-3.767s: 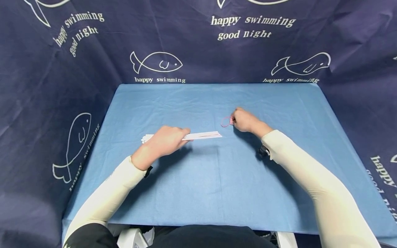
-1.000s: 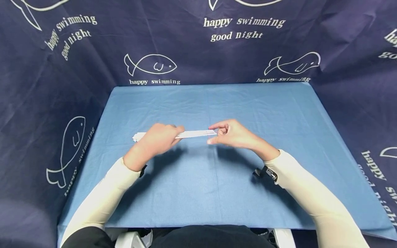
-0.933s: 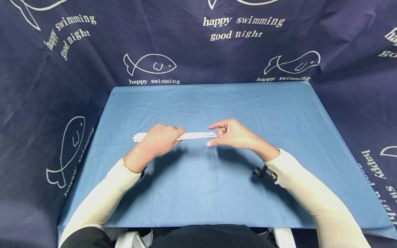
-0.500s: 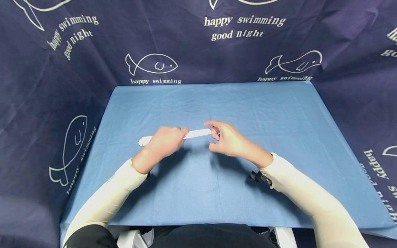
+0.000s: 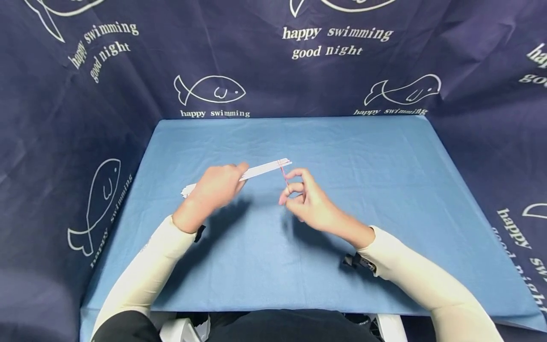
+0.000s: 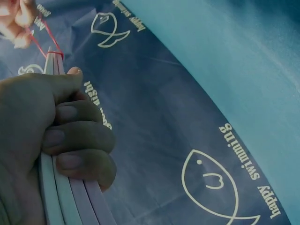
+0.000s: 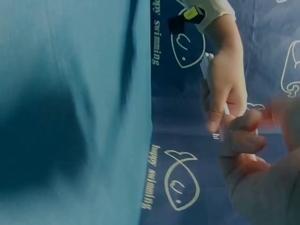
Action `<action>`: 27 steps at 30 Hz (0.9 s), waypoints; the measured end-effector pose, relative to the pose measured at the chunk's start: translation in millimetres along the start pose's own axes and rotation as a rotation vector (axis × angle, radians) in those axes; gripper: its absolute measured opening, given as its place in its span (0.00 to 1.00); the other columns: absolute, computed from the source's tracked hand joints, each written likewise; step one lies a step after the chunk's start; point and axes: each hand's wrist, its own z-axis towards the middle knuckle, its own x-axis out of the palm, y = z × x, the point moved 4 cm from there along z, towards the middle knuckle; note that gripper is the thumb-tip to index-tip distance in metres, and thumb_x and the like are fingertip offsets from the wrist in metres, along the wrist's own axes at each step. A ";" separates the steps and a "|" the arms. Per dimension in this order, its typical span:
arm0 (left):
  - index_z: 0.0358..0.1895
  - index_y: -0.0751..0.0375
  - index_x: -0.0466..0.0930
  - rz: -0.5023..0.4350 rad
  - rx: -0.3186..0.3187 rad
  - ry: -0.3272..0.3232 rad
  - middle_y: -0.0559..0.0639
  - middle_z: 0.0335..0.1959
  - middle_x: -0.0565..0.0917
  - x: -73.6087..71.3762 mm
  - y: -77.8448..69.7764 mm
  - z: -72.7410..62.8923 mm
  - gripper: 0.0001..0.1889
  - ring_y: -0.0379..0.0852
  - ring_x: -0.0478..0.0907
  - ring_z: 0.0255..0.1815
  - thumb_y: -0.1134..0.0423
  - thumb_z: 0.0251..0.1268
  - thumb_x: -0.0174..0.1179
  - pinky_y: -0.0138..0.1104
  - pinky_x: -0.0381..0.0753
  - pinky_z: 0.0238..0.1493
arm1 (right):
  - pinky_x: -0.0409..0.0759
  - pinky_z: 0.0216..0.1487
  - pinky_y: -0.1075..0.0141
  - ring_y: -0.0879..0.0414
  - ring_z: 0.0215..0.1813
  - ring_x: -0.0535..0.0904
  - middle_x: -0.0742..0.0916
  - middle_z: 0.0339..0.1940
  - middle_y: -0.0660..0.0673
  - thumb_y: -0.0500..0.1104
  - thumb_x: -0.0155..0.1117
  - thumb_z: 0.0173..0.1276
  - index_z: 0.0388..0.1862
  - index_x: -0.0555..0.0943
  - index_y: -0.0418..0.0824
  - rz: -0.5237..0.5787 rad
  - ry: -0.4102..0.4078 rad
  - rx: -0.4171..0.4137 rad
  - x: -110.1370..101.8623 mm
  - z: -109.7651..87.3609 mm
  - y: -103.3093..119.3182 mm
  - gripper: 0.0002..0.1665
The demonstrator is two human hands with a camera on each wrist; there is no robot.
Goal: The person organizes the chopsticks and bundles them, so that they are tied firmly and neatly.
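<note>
A bundle of flat white strips point(image 5: 262, 169) is gripped in my left hand point(image 5: 215, 187) above the table, its right end slanting away from me. Around that end loops a thin red rubber band point(image 5: 282, 171), stretched toward my right hand point(image 5: 314, 202), whose bent fingers hook it. In the left wrist view, the fingers point(image 6: 82, 136) wrap the strips, some of them pinkish, and the band point(image 6: 56, 54) crosses their tip. The right wrist view has both hands close together; the right hand point(image 7: 255, 183) is partly blurred there, and the band cannot be made out.
A blue cloth point(image 5: 265, 266) covers the table. Dark blue curtains point(image 5: 273, 61) with white fish prints stand behind it and along both sides. White chair parts point(image 5: 179, 328) show at the table's near edge.
Earlier the right hand held the band apart from the strips, then brought it to their right end. Now the band loops that end, the right hand has drawn back nearer me, and the strips tilt more.
</note>
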 end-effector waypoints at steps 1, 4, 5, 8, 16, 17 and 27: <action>0.40 0.59 0.73 -0.014 -0.009 0.005 0.55 0.24 0.81 -0.2 1.6 -0.1 0.06 0.57 0.80 0.22 0.62 0.76 0.58 0.53 0.80 0.24 | 0.68 0.18 0.67 0.58 0.13 0.68 0.89 0.34 0.37 0.30 0.58 0.72 0.64 0.60 0.40 0.051 -0.028 0.032 -1.8 1.2 -2.6 0.27; 0.40 0.59 0.73 -0.048 -0.032 0.019 0.55 0.25 0.82 -2.3 5.3 -0.8 0.06 0.59 0.81 0.25 0.61 0.77 0.57 0.54 0.80 0.26 | 0.66 0.13 0.66 0.59 0.10 0.67 0.86 0.22 0.43 0.32 0.55 0.78 0.61 0.62 0.38 0.173 -0.105 0.108 -9.6 6.6 -11.7 0.18; 0.40 0.59 0.73 -0.050 -0.035 0.016 0.55 0.25 0.82 -2.4 6.2 -0.8 0.06 0.59 0.81 0.26 0.61 0.77 0.57 0.54 0.80 0.26 | 0.64 0.12 0.67 0.60 0.09 0.66 0.84 0.18 0.46 0.33 0.53 0.79 0.59 0.62 0.39 0.207 -0.123 0.125 -12.3 8.6 -15.2 0.16; 0.39 0.58 0.74 -0.051 -0.037 0.001 0.55 0.25 0.82 -3.2 6.8 -1.0 0.07 0.60 0.82 0.26 0.61 0.77 0.57 0.55 0.80 0.26 | 0.58 0.10 0.69 0.62 0.08 0.63 0.75 0.12 0.51 0.33 0.47 0.80 0.54 0.63 0.43 0.299 -0.162 0.160 -18.7 13.5 -23.9 0.09; 0.40 0.58 0.74 -0.045 -0.026 -0.013 0.55 0.25 0.82 -3.5 4.8 -0.4 0.08 0.60 0.81 0.26 0.59 0.78 0.57 0.54 0.80 0.26 | 0.54 0.10 0.70 0.63 0.08 0.61 0.70 0.10 0.54 0.33 0.47 0.76 0.55 0.73 0.35 0.328 -0.117 0.257 -23.8 21.5 -36.9 0.13; 0.40 0.58 0.74 -0.046 -0.027 -0.012 0.55 0.26 0.82 -3.5 4.8 -0.3 0.08 0.59 0.81 0.26 0.59 0.78 0.57 0.54 0.80 0.26 | 0.54 0.10 0.70 0.63 0.08 0.60 0.70 0.10 0.54 0.34 0.50 0.77 0.58 0.75 0.35 0.309 -0.095 0.281 -23.6 21.8 -36.9 0.14; 0.39 0.56 0.74 -0.039 0.064 0.054 0.52 0.24 0.80 -0.2 0.4 -0.7 0.09 0.55 0.78 0.23 0.57 0.78 0.58 0.52 0.79 0.25 | 0.53 0.13 0.70 0.66 0.09 0.56 0.65 0.12 0.56 0.50 0.56 0.84 0.56 0.80 0.38 0.283 0.266 0.310 -33.8 21.0 -29.6 0.17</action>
